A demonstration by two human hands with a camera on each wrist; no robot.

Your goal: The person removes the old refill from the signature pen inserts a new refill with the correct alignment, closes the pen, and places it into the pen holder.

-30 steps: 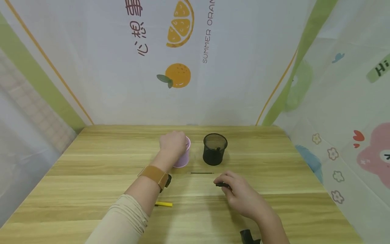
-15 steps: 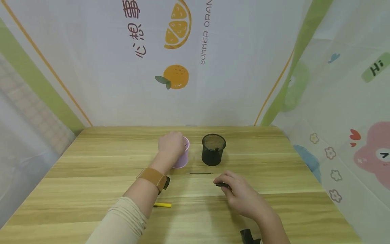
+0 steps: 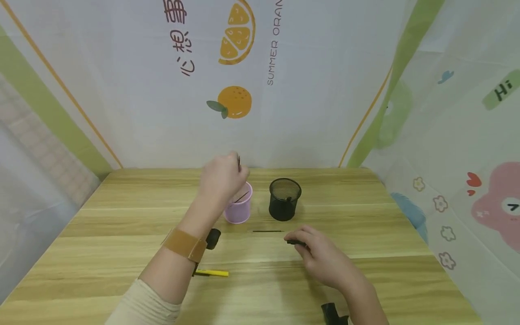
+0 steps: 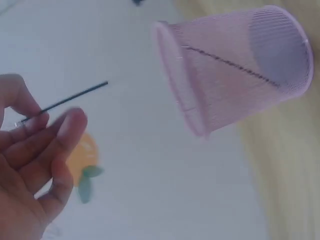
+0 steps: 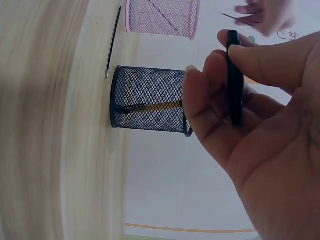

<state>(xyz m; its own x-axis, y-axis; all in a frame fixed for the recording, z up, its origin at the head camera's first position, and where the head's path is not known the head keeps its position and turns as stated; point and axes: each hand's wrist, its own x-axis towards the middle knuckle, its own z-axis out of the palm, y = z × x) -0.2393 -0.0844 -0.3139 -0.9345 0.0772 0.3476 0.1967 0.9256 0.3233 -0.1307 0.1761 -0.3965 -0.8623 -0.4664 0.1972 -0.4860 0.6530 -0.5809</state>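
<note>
My left hand [image 3: 222,178] is raised over the pink mesh pen cup [image 3: 237,213]. Thumb and finger pinch one end of a thin black pen refill [image 4: 75,97], which slants above the rim and clear of it in the left wrist view. Another dark refill [image 4: 235,66] leans inside that cup. In my right hand [image 3: 327,262], low over the table, a short black pen part [image 5: 235,85] with a ribbed end is held between thumb and fingers. One more refill [image 3: 267,231] lies on the wood in front of the cups.
To the right of the pink cup stands a black mesh pen cup [image 3: 283,210] with a yellow-and-black pen [image 5: 162,106] in it. A yellow pen [image 3: 215,273] lies near my left forearm. A printed white curtain [image 3: 308,113] hangs behind the wooden table [image 3: 365,216].
My left hand has come up out of the pink cup, moving up and left, with a refill now showing in its fingers. The right hand has stayed almost still.
</note>
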